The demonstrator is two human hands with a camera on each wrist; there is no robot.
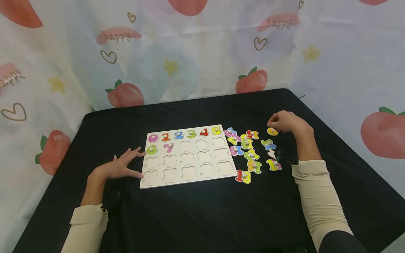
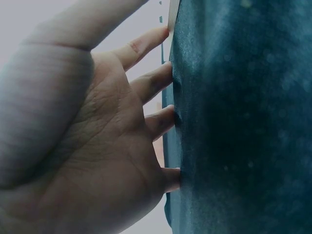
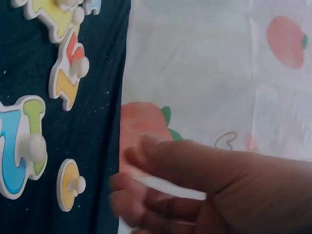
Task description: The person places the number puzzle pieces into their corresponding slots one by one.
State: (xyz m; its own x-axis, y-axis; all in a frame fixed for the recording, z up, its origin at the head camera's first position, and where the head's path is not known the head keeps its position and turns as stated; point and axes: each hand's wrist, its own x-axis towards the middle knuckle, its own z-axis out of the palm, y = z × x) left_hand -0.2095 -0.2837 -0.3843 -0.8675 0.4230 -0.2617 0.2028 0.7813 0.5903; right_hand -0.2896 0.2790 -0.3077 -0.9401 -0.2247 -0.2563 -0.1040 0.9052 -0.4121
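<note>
A pale number puzzle board [image 1: 188, 180] lies on the black cloth, numbers 0 to 7 filling its first recesses. My left hand [image 1: 121, 167] is spread at the board's left edge, thumb and fingertips close against it. In the left wrist view, the palm of that left hand [image 2: 107, 141] shows with its fingers extended. Over at the right, my right hand [image 1: 287, 122] hovers beside a small yellow round piece [image 1: 272, 131]. In the right wrist view, the bent fingers [image 3: 129, 204] are slightly blurred, and no piece shows clearly between them. The yellow piece [image 3: 68, 185] stays on the cloth, apart from the fingertips.
Loose number pieces with white knobs lie right of the board, including a red and yellow 13 [image 1: 243, 176], a 15 [image 1: 252, 134] and a blue and green piece [image 1: 268, 144]. A white piece [image 1: 272, 154] sits among them. A printed curtain [image 1: 202, 52] hangs behind the table.
</note>
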